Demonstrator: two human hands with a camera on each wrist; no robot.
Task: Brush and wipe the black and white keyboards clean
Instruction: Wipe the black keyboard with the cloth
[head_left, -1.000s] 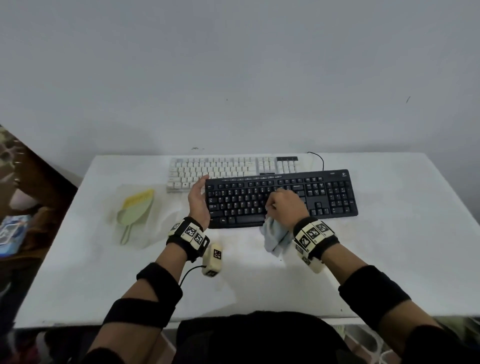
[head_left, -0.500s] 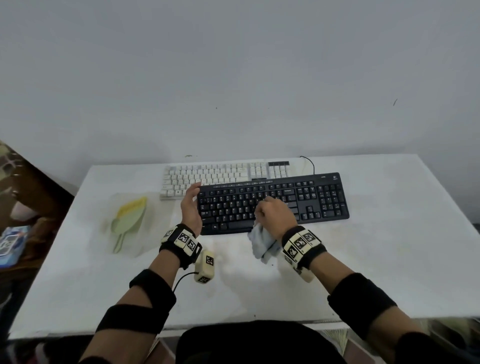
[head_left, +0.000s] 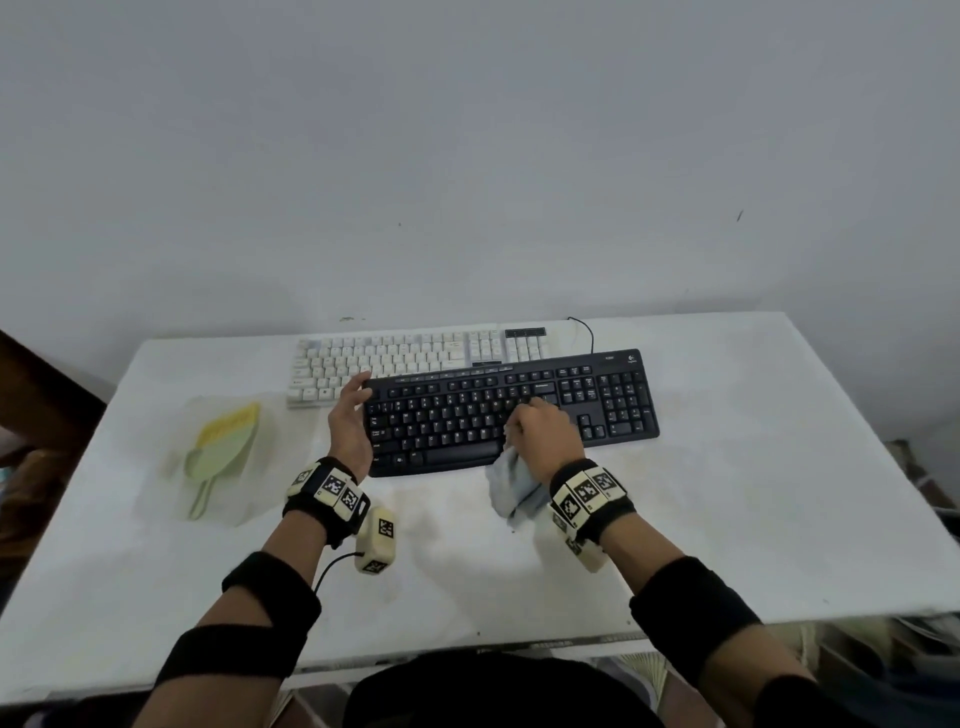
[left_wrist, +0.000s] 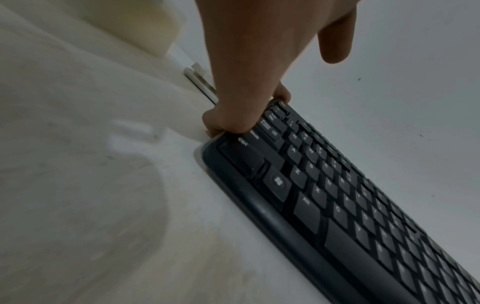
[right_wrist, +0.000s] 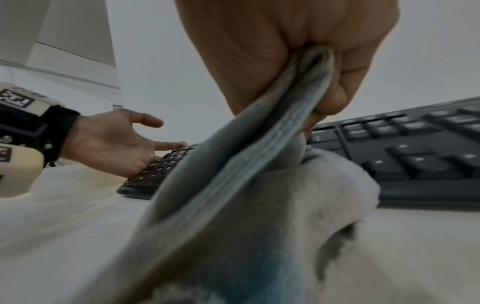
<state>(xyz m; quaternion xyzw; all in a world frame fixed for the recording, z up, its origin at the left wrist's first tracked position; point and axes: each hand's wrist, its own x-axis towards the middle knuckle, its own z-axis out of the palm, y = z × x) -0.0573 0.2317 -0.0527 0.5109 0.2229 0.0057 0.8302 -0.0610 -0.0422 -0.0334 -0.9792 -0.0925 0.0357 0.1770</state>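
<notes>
The right hand (head_left: 545, 434) is gripping a bunched grey-blue cloth (head_left: 511, 486), fingers curled tight round it, and is pressing the wad onto the keys of the black keyboard (head_left: 613, 400) about midway along it; the loose tail of the cloth is hanging back toward the wrist and trailing onto the table (head_left: 753, 493) in front of the keyboard. To the left of that grip, the left hand (head_left: 350, 421) is resting against the keyboard's left end, fingers nearly straight and laid along the edge, thumb standing free above the keys; the left wrist view is showing the fingertips (left_wrist: 221, 127) touching the corner by the bottom-left keys. Just behind the gripping hand, the white keyboard (head_left: 395, 358) is lying parallel to the black one, its near edge partly covered by it. Well to the left of both hands, a green and yellow brush (head_left: 221, 447) is lying on a sheet of clear plastic (head_left: 249, 499), handle pointing toward the person.
</notes>
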